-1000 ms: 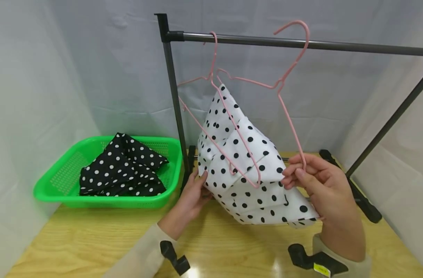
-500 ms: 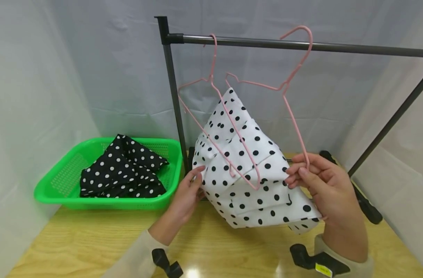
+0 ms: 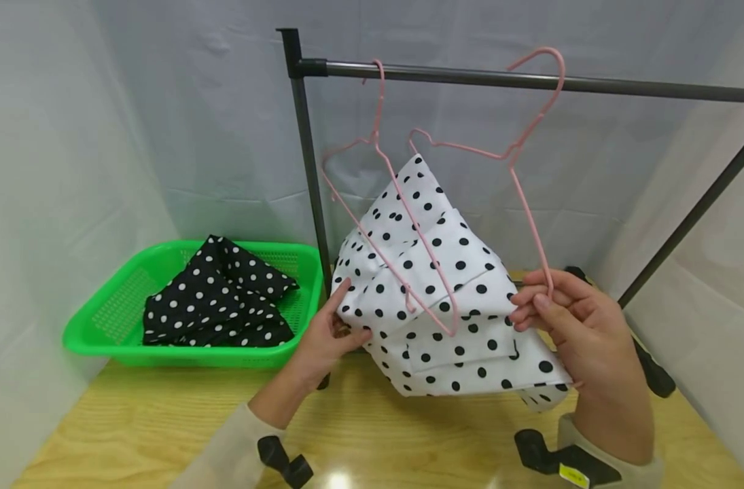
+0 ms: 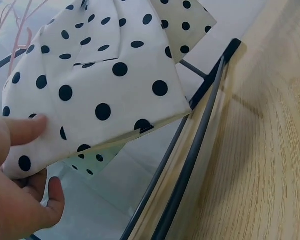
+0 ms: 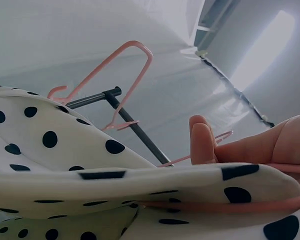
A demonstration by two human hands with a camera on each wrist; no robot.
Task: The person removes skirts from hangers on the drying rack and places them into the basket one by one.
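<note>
Cloth [image 3: 451,285], white with black dots, is held folded above the table [image 3: 164,421] between both hands, under the rail [image 3: 530,80]. The left hand [image 3: 325,336] is pinched on the cloth's lower left fold, thumb over and fingers under, seemingly so that the layers are kept from sliding apart. The right hand [image 3: 567,319] is closed on the lower bar of a pink hanger [image 3: 518,163], with the cloth's right edge pinched against it; the hook is seen beside the rail, though whether it rests on it cannot be told. A second hanger [image 3: 378,163] is hooked on the rail near the post and lies across the cloth's front. A green basket [image 3: 96,326] by the table's left edge holds a black dotted cloth [image 3: 219,299]. A yellow label [image 3: 572,475] is seen at the right wrist, but its writing cannot be read.
</note>
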